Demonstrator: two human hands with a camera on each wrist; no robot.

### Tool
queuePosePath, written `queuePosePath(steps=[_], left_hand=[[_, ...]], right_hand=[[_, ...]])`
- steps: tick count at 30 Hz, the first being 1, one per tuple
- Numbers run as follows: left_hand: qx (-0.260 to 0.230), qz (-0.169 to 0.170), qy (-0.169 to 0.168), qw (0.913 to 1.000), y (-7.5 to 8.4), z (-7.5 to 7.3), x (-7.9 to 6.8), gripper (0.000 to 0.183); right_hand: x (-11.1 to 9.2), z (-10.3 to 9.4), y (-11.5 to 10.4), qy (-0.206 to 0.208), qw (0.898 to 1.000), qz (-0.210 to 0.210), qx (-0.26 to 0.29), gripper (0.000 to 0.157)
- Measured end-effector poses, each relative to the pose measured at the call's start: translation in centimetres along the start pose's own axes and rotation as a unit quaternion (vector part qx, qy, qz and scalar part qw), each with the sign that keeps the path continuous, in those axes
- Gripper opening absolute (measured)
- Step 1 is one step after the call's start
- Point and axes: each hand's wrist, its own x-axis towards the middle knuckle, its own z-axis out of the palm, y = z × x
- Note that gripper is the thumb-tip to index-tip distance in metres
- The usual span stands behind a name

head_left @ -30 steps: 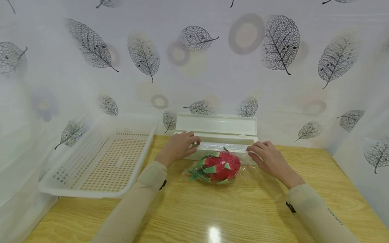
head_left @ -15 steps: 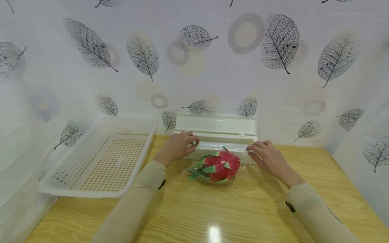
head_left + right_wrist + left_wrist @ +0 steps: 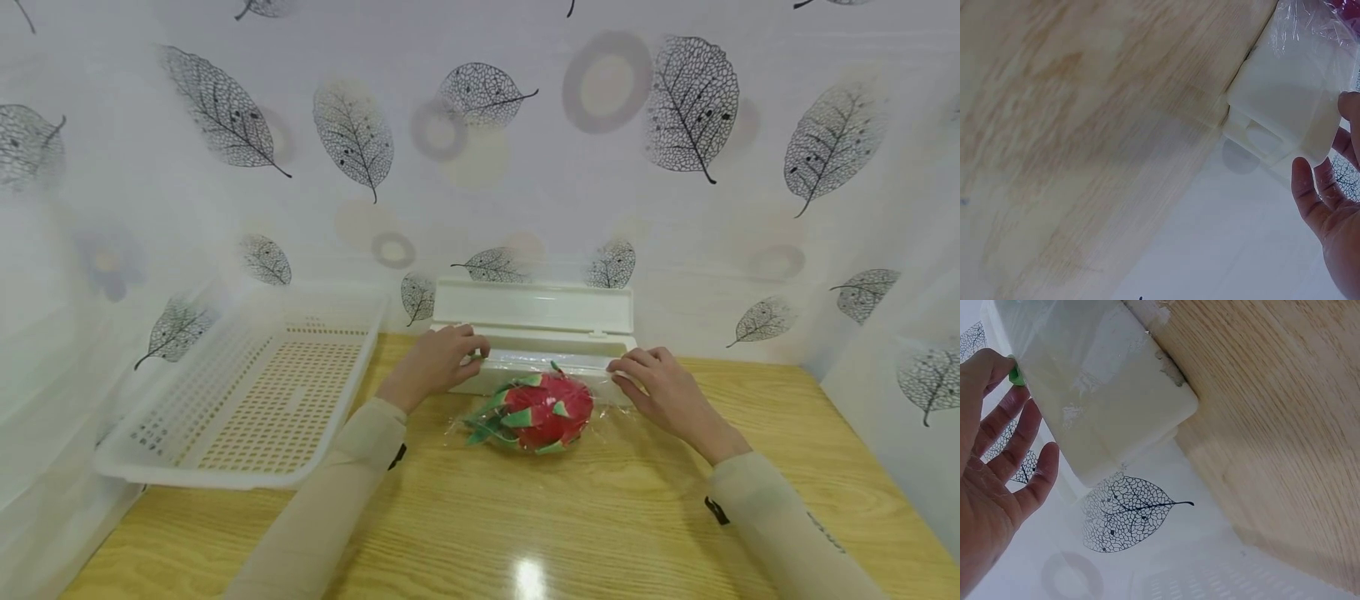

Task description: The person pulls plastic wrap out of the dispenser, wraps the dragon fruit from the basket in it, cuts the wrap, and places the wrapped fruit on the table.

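A white cling film box lies lengthwise near the back of the table, its lid raised. In front sits a red dragon fruit with green scales, under clear cling film that runs up over the box's front. My left hand is at the box's left part; in the left wrist view its thumb and forefinger pinch a small green slider at the rim. At the right end, my right hand grips the rim, thumb in front and fingers behind.
A white perforated plastic basket stands on the left of the wooden table. Behind everything hangs a pale curtain with a leaf print, which also covers the sides.
My left hand has slid slightly left along the box's front rim. My right hand, the box and the dragon fruit stay put.
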Motion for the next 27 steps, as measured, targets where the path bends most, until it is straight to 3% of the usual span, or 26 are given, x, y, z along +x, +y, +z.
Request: queuePosePath(steps=[27], left_hand=[[0.007, -0.012, 0.0, 0.9999, -0.41, -0.12, -0.52, 0.011]], right_hand=[[0.03, 0.1, 0.01, -0.001, 1.0, 0.003, 0.0, 0.023]])
